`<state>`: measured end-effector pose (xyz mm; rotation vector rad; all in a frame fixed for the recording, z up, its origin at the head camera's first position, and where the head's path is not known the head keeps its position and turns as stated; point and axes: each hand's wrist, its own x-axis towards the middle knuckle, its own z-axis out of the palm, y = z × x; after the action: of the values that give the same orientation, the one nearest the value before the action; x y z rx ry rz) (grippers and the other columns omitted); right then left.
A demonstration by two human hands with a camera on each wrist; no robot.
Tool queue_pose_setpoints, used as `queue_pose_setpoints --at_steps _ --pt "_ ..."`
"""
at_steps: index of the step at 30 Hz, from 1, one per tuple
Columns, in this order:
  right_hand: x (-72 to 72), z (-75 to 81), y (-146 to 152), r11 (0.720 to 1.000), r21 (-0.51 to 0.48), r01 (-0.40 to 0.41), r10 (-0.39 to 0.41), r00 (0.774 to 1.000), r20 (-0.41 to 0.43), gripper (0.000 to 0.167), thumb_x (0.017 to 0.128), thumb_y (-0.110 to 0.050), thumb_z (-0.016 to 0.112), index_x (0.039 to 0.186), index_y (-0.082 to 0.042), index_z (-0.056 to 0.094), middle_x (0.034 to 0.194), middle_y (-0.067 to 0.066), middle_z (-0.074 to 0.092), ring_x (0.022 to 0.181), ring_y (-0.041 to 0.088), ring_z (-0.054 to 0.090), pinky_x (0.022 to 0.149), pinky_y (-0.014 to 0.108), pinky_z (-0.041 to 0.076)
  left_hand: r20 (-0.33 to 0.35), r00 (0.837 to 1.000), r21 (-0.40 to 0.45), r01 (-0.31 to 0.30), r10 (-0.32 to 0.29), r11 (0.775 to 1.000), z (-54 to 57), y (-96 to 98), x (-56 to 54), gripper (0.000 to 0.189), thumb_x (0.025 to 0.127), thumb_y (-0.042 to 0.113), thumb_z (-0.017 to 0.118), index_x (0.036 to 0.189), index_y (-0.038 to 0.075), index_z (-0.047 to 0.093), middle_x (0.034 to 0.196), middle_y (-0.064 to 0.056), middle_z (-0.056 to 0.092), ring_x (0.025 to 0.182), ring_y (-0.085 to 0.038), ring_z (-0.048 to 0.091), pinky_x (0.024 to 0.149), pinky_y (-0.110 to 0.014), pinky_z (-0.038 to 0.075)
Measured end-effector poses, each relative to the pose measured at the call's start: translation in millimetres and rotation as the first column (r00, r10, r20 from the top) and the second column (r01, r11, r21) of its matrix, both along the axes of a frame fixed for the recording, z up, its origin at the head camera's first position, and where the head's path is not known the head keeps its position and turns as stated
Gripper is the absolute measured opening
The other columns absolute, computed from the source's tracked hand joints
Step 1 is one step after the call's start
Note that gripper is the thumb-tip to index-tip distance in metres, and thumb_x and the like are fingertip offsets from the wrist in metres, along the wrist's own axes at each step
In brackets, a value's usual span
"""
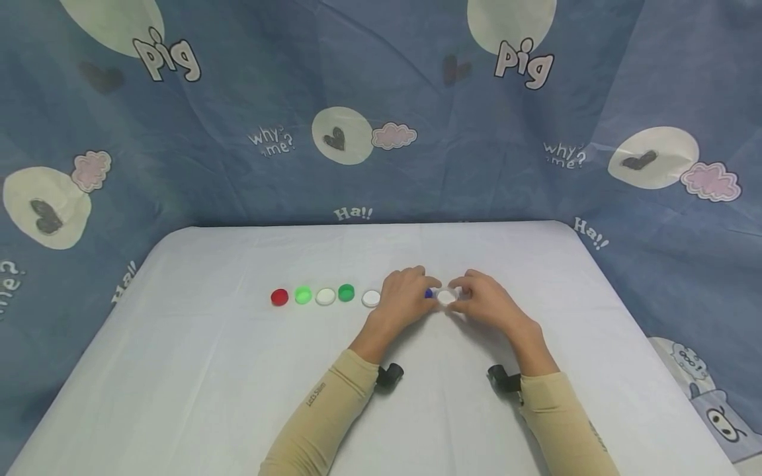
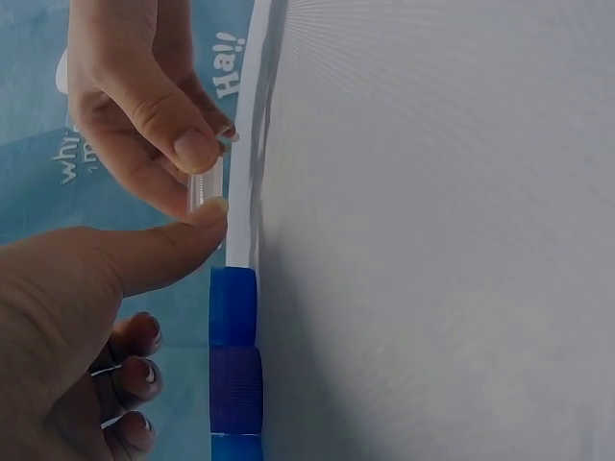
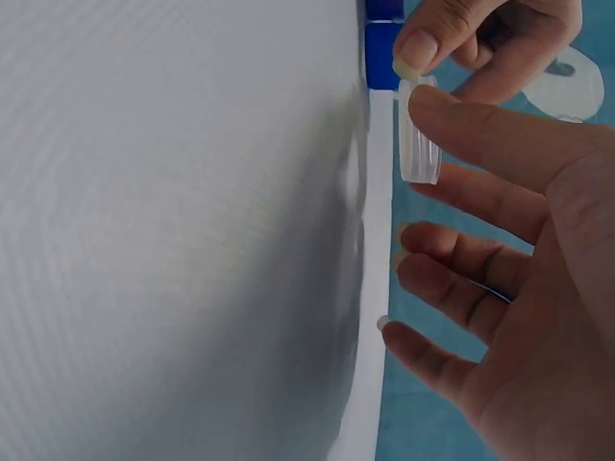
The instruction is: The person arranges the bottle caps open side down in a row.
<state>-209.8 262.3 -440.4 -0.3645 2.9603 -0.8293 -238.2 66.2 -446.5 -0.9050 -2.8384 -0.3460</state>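
A clear, whitish bottle cap is between the fingertips of both hands, close over the white table. My right hand pinches it, thumb on the near side; its other fingers are spread in the right wrist view. My left hand has its thumb and forefinger at the cap's left edge. Right beside it is a blue cap, partly covered by the left hand in the head view. A purple cap and another blue one follow in line in the left wrist view.
Left of the hands, a row continues with a white cap, a dark green cap, another white cap, a light green cap and a red cap. A white cloth covers the table; a blue printed curtain hangs behind.
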Motion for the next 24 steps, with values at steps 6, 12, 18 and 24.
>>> queue_pose_setpoints --at_steps 6,12,18,24 --pt "1.4 2.2 2.3 0.999 -0.051 0.003 -0.001 0.999 0.038 0.034 0.083 -0.024 0.079 0.113 -0.010 0.073 0.087 0.006 0.058 0.075 0.017 0.049 0.065 0.030 0.043 -0.018 1.000 0.001 0.012 -0.012 1.000 -1.9 0.7 -0.5 0.038 0.083 0.045 0.078 0.117 0.030 0.074 0.092 0.005 0.067 0.077 -0.013 0.059 0.068 -0.029 0.047" --pt "1.0 3.0 4.7 0.997 -0.076 -0.004 0.008 0.999 0.054 0.030 0.088 -0.027 0.073 0.111 -0.007 0.074 0.087 0.004 0.059 0.077 0.017 0.050 0.067 0.030 0.044 -0.045 0.999 0.002 0.011 -0.011 1.000 -1.7 2.1 0.0 0.037 0.082 0.046 0.078 0.115 0.031 0.075 0.092 0.005 0.068 0.080 -0.014 0.063 0.069 -0.030 0.048" --pt "1.3 4.3 5.9 0.996 -0.090 0.000 0.008 0.996 0.086 0.028 0.091 -0.031 0.067 0.106 -0.008 0.075 0.091 0.006 0.063 0.080 0.018 0.054 0.069 0.031 0.046 -0.110 0.994 0.013 0.003 -0.001 1.000 0.0 1.7 -0.2 0.030 0.081 0.046 0.079 0.107 0.033 0.077 0.086 0.007 0.067 0.073 -0.013 0.061 0.064 -0.028 0.046" --pt "2.3 5.4 6.2 0.993 -0.115 0.002 0.010 0.994 0.106 0.027 0.093 -0.034 0.066 0.102 -0.010 0.075 0.092 0.004 0.064 0.082 0.018 0.055 0.072 0.032 0.046 -0.145 0.989 0.019 0.019 -0.016 1.000 -0.6 1.9 -0.6 0.027 0.080 0.046 0.080 0.104 0.034 0.078 0.082 0.008 0.066 0.068 -0.011 0.058 0.061 -0.026 0.042"
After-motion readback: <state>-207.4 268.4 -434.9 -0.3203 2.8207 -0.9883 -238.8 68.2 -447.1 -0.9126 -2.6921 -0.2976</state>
